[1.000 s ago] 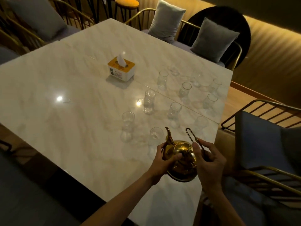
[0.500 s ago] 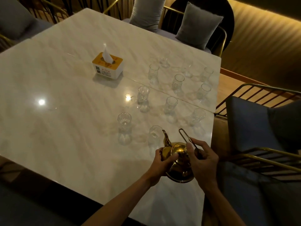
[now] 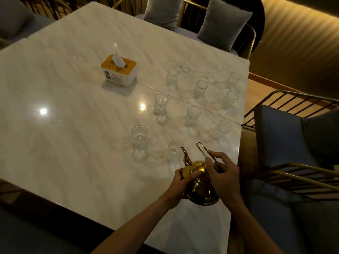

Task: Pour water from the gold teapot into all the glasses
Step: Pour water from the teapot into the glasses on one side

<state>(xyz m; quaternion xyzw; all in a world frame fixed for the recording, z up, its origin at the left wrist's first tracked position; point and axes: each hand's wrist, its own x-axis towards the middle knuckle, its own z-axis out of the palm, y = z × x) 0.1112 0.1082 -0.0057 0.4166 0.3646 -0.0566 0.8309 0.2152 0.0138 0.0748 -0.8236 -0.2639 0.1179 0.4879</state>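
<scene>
The gold teapot (image 3: 199, 182) sits low over the marble table (image 3: 73, 143) near its right front corner, spout pointing away toward the nearest glass (image 3: 174, 149). My left hand (image 3: 180, 185) clasps the pot's left side with the thumb on the lid. My right hand (image 3: 224, 173) grips the thin wire handle, whose loop sticks up past my fingers. Several clear glasses stand beyond, among them one to the left (image 3: 139, 135), one in the middle (image 3: 191, 116) and one by the right edge (image 3: 222, 129). Whether water is flowing cannot be seen.
A yellow-topped tissue box (image 3: 119, 70) stands at the table's centre. Gold wire chairs with blue cushions (image 3: 286, 136) crowd the right side, and grey pillows (image 3: 222, 22) sit behind the far edge. The table's right edge lies close to the teapot.
The view has tilted down and shifted slightly. The teapot and both hands stay close to the nearest glass, the pot a little lower and nearer to me.
</scene>
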